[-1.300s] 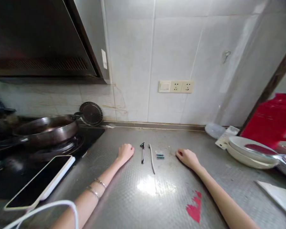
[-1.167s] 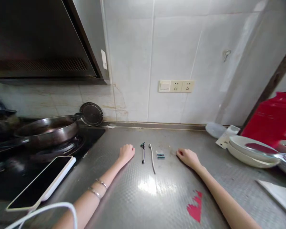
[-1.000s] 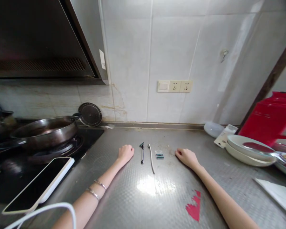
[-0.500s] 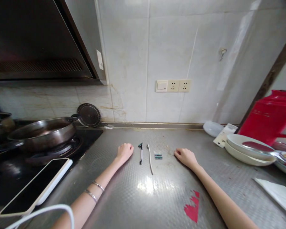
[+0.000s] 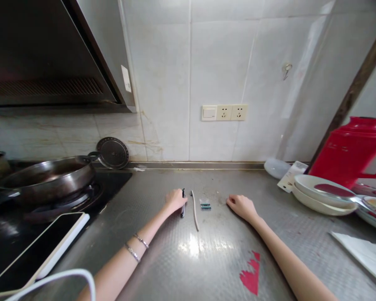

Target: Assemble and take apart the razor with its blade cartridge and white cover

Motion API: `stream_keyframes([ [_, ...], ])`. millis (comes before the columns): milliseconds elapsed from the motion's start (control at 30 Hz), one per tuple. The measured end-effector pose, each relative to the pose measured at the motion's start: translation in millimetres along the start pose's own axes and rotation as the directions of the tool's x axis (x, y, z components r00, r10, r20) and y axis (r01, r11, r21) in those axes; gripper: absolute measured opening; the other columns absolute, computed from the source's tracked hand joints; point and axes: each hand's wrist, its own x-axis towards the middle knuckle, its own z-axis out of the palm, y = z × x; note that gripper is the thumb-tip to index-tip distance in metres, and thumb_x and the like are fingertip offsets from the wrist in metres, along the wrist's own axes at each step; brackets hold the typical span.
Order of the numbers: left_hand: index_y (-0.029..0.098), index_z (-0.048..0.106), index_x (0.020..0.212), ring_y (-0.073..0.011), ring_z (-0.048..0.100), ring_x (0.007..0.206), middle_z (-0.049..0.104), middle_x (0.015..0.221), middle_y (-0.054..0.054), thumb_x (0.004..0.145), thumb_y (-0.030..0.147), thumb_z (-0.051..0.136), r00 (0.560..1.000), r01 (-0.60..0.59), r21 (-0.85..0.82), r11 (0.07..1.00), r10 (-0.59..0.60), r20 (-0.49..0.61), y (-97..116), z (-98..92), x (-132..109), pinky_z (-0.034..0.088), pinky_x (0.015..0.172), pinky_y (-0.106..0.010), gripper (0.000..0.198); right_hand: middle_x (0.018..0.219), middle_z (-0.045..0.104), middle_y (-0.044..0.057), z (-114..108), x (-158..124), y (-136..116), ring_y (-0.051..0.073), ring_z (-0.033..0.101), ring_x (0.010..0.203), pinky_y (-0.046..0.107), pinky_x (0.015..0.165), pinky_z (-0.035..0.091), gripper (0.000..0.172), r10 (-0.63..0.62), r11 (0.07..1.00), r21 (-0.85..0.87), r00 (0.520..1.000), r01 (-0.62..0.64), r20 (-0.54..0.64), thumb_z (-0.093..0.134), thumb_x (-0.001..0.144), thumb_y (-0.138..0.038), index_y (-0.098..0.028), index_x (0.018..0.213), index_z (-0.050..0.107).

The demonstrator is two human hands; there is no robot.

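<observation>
On the metal counter (image 5: 163,259), my left hand (image 5: 174,200) has its fingers closed at the upper part of a slim razor (image 5: 183,212). The hand covers part of the handle; the dark head shows just past the fingers. Right of it lies a thin white stick (image 5: 195,213) with a small dark tip. Beside the stick is a small clear pack (image 5: 205,204) with dark green bars in it that look like razor blades. My right hand (image 5: 242,205) rests on the counter farther right, fingers curled in, with nothing visible in them.
At left, a steel pan (image 5: 50,177) sits on the black stove (image 5: 9,234), with a phone (image 5: 34,251) and a white cable (image 5: 65,272) nearer me. At right stand bowls (image 5: 319,205) and a red thermos (image 5: 347,154). A red patch (image 5: 251,278) marks the counter's front.
My left hand has moved right onto the razor and closed at it. The view has shifted slightly to the right. My right hand stays in place.
</observation>
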Motion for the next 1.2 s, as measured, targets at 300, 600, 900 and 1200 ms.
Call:
stream_keyframes([
  [300, 0.012, 0.054, 0.072, -0.0139, 0.061, 0.057, 0.064, 0.064, -0.006, 0.078, 0.037, 0.047, 0.943, -0.008, -0.527, 0.85, 0.182, 0.278, -15.5, -33.1, 12.2, 0.043, 0.05, -0.021, 0.027, 0.07, 0.065, 0.005, -1.7, -0.5, -1.4, 0.015, 0.057, 0.064, 0.022, 0.05, 0.024, 0.035, 0.017, 1.0, -0.008, 1.0, -0.017, 0.018, 0.035, 0.085, -0.035, -0.021, 0.068, 0.062],
  [600, 0.015, 0.048, 0.074, -0.0048, 0.042, 0.035, 0.048, 0.048, 0.005, 0.08, 0.03, 0.045, 0.947, 0.309, -0.923, 0.227, 0.02, 0.322, -34.4, -24.4, 27.3, 0.035, 0.036, -0.016, 0.017, 0.068, 0.065, 0.006, -1.2, -0.5, -0.7, 0.016, 0.057, 0.064, 0.023, 0.05, 0.023, 0.033, 0.009, 1.0, 0.01, 1.0, -0.009, 0.007, 0.037, 0.084, -0.034, -0.02, 0.067, 0.062],
  [900, 0.01, 0.051, 0.073, -0.0018, 0.023, 0.028, 0.034, 0.042, 0.008, 0.083, 0.036, 0.035, 0.836, 0.542, -0.834, 0.099, 0.042, 0.548, -36.6, -12.6, 34.5, 0.014, 0.028, -0.012, 0.032, 0.068, 0.064, 0.006, -0.9, 0.3, -1.5, 0.016, 0.058, 0.064, 0.023, 0.049, 0.022, 0.034, 0.02, 1.0, 0.008, 0.999, -0.02, 0.033, 0.037, 0.084, -0.034, -0.019, 0.066, 0.061],
  [1200, 0.016, 0.042, 0.064, -0.0023, 0.022, 0.027, 0.029, 0.039, 0.008, 0.086, 0.038, 0.031, 0.78, 0.623, -0.781, 0.046, 0.032, 0.624, -38.2, -9.1, 35.1, 0.012, 0.028, -0.011, 0.033, 0.069, 0.065, 0.006, 0.6, -0.1, -0.9, 0.016, 0.059, 0.066, 0.023, 0.049, 0.022, 0.033, 0.015, 1.0, 0.006, 1.0, -0.015, 0.018, 0.038, 0.084, -0.034, -0.019, 0.064, 0.059],
])
